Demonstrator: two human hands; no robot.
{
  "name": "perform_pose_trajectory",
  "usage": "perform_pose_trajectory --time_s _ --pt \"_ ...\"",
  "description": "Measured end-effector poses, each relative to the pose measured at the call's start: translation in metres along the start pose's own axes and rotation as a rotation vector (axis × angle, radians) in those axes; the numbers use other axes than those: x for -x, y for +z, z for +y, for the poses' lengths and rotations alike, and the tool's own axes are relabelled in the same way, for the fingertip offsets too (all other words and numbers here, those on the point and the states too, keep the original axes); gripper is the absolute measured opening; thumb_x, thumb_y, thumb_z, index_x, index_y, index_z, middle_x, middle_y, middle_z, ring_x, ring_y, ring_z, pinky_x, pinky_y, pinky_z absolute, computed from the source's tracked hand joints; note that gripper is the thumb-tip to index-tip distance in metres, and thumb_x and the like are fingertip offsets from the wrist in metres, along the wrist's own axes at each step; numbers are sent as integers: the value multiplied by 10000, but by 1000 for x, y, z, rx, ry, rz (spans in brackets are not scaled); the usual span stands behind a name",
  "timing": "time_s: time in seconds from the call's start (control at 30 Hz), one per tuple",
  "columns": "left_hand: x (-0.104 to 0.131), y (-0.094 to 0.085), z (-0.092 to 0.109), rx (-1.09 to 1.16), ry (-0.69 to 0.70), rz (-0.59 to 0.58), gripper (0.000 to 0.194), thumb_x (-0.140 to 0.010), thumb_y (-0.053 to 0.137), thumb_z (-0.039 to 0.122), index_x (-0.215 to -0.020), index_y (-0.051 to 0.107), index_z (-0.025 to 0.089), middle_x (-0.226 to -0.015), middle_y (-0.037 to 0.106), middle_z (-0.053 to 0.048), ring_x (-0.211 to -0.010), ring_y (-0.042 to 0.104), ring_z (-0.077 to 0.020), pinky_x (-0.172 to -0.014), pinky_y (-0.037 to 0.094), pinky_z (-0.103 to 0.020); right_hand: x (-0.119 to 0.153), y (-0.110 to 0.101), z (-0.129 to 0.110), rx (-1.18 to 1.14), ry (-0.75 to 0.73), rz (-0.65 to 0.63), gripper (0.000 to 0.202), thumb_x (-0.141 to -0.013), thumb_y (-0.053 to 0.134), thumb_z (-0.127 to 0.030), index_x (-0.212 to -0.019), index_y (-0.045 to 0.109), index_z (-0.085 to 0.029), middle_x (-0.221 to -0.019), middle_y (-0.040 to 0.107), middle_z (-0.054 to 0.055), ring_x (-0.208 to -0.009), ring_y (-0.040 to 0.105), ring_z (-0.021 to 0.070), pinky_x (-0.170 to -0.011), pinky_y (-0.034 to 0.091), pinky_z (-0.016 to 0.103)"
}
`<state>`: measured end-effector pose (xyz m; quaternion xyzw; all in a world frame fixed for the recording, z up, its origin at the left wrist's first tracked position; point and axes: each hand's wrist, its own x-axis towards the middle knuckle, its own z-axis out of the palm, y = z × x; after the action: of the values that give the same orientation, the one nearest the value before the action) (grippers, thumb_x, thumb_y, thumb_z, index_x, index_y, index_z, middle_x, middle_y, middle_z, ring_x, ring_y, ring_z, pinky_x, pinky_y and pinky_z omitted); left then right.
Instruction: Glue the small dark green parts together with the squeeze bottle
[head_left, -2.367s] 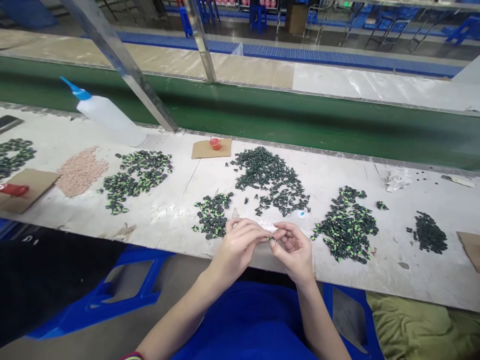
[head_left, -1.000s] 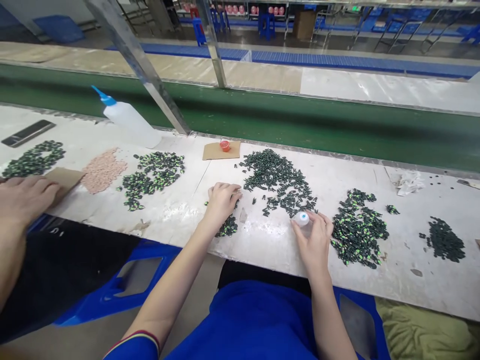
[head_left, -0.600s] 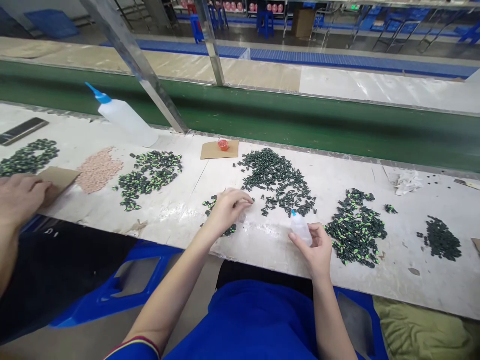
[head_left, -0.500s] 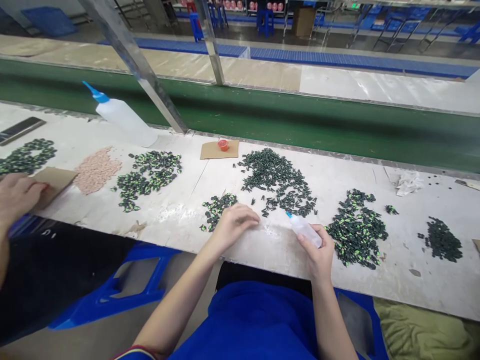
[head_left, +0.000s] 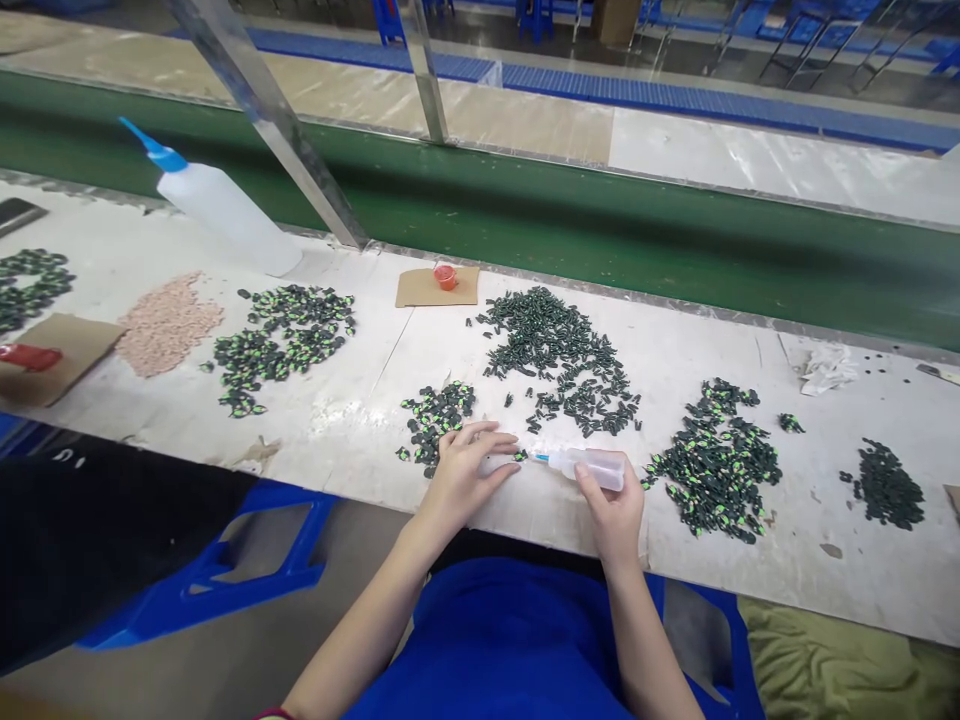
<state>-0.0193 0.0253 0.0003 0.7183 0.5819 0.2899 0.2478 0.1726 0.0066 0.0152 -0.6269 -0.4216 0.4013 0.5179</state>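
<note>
head: small bottle (head_left: 604, 469) (farther off earlier) near piece (head_left: 520, 455) at left fingers (head_left: 501, 441)

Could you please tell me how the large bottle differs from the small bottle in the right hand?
The large bottle is much bigger than the small bottle. The large bottle rests unheld on the table; the small bottle is held on its side in the right hand. Both are whitish with blue tips.
</note>
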Motion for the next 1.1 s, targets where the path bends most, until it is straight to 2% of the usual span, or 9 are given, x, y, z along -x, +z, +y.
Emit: perform_pose_trajectory --time_s 0.17,0.43,1.1 --pt "1 7 -1 27 -34 -16 148 -800 700 235 -945 677 253 -900 769 -20 -1119 607 -264 -951 336 -468 2 -1 2 74 -2 -9 278 -705 690 -438 -754 591 -182 -638 640 11 -568 581 163 -525 479 271" --pt "1 7 0 15 -59 -3 65 -806 697 270 -869 700 250 -883 768 -19 -1092 631 -263 -938 329 -460 1 0 1 125 14 -51 276 -748 661 -450 -725 585 -186 -606 620 -1 -540 543 150 -500 448 255" --pt "1 6 3 -12 -28 50 63 -800 709 237 -851 689 269 -861 772 -3 -1052 652 -260 -924 304 -465 2 1 0 136 52 -72 254 -764 655 -425 -728 575 -187 -610 611 -9 -547 535 139 -512 436 244"
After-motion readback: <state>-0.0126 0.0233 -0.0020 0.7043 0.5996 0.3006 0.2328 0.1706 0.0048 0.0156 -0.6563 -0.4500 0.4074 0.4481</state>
